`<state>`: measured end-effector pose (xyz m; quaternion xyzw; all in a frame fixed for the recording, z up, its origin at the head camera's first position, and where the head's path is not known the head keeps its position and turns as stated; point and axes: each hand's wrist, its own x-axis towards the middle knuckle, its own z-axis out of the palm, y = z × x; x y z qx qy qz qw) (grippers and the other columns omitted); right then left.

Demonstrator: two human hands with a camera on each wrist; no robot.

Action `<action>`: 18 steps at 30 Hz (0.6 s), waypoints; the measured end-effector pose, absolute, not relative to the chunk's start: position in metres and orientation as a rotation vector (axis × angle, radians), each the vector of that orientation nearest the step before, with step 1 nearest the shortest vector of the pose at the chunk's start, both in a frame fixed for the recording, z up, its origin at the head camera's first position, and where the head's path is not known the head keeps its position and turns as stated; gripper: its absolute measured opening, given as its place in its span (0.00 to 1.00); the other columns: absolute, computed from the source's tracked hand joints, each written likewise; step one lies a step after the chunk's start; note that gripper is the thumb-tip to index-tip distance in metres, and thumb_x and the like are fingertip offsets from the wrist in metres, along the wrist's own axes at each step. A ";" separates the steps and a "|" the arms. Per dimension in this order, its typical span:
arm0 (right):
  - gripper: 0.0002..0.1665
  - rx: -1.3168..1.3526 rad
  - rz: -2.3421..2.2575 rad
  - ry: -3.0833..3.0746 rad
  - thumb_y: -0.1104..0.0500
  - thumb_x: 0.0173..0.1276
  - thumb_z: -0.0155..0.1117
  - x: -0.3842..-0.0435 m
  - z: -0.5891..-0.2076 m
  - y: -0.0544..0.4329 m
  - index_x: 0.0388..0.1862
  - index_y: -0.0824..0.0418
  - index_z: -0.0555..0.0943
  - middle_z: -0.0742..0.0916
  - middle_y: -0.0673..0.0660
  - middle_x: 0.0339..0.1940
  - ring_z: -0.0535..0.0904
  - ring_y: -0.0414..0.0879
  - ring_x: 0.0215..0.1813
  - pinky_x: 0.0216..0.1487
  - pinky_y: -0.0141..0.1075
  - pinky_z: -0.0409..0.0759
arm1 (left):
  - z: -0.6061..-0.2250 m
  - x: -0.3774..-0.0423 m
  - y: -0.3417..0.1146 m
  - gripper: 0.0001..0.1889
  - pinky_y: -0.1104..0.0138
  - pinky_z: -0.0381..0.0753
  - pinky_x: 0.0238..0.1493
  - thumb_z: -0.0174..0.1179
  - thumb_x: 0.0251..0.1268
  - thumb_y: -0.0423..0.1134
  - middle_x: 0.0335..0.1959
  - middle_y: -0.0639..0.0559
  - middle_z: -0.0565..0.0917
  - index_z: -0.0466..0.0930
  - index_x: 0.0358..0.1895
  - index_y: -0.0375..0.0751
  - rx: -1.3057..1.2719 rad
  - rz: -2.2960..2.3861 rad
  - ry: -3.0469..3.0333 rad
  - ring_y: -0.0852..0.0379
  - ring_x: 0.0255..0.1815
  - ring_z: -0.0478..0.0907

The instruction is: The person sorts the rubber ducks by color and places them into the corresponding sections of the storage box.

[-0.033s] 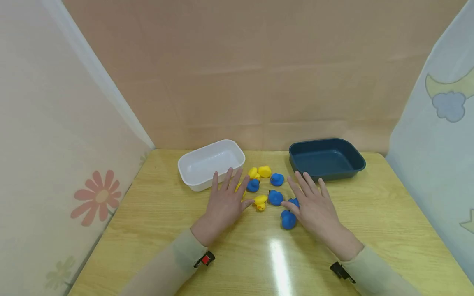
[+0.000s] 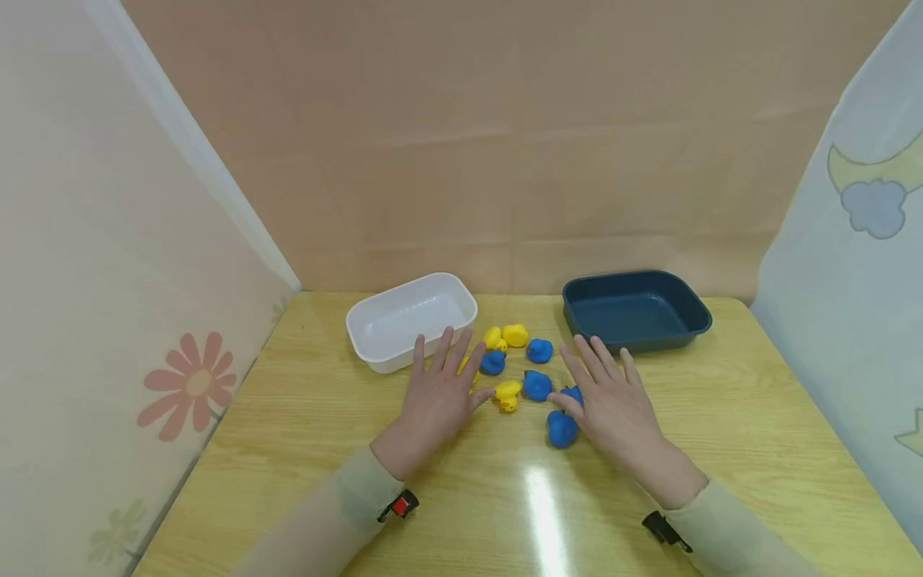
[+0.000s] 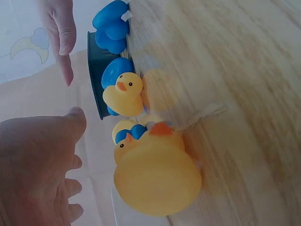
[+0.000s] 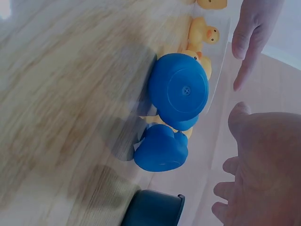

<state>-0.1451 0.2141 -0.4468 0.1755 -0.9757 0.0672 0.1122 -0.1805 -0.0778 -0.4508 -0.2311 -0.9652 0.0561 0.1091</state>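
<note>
My left hand [image 2: 437,394] hovers palm down with fingers spread, partly covering a yellow duck beside it; its thumb tip appears close to another yellow duck [image 2: 508,395]. My right hand [image 2: 613,401] is held likewise, fingers straight, over the right side of the group. Near its thumb lie a partly covered blue duck [image 2: 572,394] and a second blue duck [image 2: 561,429]. Both wrist views show a gap between the palms and the ducks, such as the large yellow duck [image 3: 157,179] and the blue duck [image 4: 178,87]. Neither hand holds anything.
Behind the left hand stands a white tray [image 2: 375,365]; a dark blue tray [image 2: 634,343] is at the back right. Between them are more ducks, among them a yellow one [image 2: 515,335] and a blue one [image 2: 539,350]. Fabric walls [image 2: 505,160] enclose the wooden table [image 2: 303,449].
</note>
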 end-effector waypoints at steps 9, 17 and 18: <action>0.49 0.511 0.219 -2.852 0.38 0.82 0.67 -0.149 -0.445 0.213 0.89 0.61 0.65 0.64 0.66 0.90 0.54 0.65 0.90 0.86 0.70 0.48 | -0.449 -0.180 -0.082 0.42 0.29 0.46 0.85 0.47 0.85 0.71 0.92 0.46 0.54 0.59 0.91 0.54 -0.668 0.140 -2.836 0.39 0.91 0.47; 0.49 0.539 0.258 -2.871 0.37 0.83 0.64 -0.151 -0.445 0.208 0.90 0.60 0.62 0.62 0.66 0.91 0.52 0.65 0.90 0.86 0.70 0.46 | -0.445 -0.182 -0.092 0.41 0.29 0.46 0.84 0.51 0.84 0.69 0.91 0.45 0.56 0.61 0.90 0.53 -0.594 0.094 -2.828 0.38 0.91 0.49; 0.49 0.541 0.266 -2.872 0.37 0.83 0.64 -0.151 -0.444 0.207 0.91 0.60 0.62 0.62 0.66 0.91 0.51 0.65 0.91 0.86 0.70 0.46 | -0.444 -0.182 -0.094 0.41 0.29 0.45 0.84 0.52 0.84 0.69 0.91 0.45 0.56 0.61 0.90 0.53 -0.586 0.082 -2.832 0.38 0.91 0.49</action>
